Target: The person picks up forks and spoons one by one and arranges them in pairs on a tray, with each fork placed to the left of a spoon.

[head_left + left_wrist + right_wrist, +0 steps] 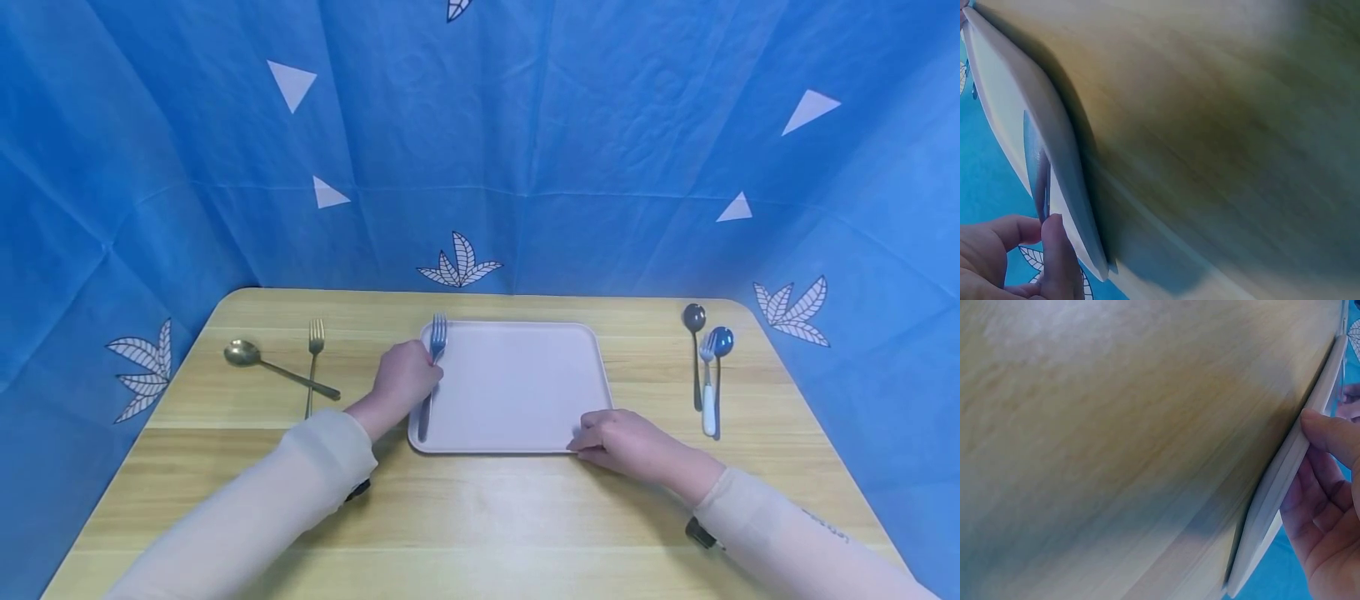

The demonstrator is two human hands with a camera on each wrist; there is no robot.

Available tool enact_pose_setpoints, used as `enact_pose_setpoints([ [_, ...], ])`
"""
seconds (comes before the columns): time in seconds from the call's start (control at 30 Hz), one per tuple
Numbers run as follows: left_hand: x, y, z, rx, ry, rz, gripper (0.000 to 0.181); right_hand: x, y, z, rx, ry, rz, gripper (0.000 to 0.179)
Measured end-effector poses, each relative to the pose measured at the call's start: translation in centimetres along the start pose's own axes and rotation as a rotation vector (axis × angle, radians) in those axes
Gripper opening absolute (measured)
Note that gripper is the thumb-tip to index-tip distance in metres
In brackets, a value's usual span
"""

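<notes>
A white rectangular tray [517, 383] lies on the wooden table. My left hand [405, 375] pinches a metal fork [439, 327] over the tray's left side, its tines pointing to the far edge. The fork's broad handle end [1036, 162] emerges below the fingers, while its middle is hidden by the hand in the head view. At the tray's front right corner, my right hand [626, 443] grips the rim. The right thumb [1322, 430] presses the outer wall, with the other fingers on the tray's inner side.
To the left, a metal spoon [243, 353] has its handle crossing over another fork [317, 336]. On the right lie a dark spoon [694, 318], a shiny spoon [723, 340] and a white-handled fork [708, 410] overlapping it. Blue patterned cloth [480, 150] rises behind the table.
</notes>
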State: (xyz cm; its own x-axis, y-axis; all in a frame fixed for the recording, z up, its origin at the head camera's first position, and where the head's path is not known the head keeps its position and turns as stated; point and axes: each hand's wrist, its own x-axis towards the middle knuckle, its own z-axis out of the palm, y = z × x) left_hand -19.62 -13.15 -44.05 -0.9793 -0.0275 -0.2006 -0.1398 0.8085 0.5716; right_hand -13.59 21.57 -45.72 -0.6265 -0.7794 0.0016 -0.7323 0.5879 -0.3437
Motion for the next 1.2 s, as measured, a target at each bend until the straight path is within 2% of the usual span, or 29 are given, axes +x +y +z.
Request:
enact_pose_setpoints([
  [0.7, 0.3, 0.1, 0.7, 0.03, -0.035, -0.02, 0.031, 0.1, -0.1, -0.1, 0.01, -0.01, 0.005, 0.016],
  [1.03, 0.0, 0.5, 1.1, 0.036, -0.056, -0.046, 0.013, 0.1, -0.1, -0.1, 0.013, -0.008, 0.002, 0.016],
  [1.2, 0.0, 0.4, 1.2, 0.05, -0.049, -0.033, 0.01, 0.0, -0.1, -0.2, 0.013, -0.005, 0.002, 0.016],
])
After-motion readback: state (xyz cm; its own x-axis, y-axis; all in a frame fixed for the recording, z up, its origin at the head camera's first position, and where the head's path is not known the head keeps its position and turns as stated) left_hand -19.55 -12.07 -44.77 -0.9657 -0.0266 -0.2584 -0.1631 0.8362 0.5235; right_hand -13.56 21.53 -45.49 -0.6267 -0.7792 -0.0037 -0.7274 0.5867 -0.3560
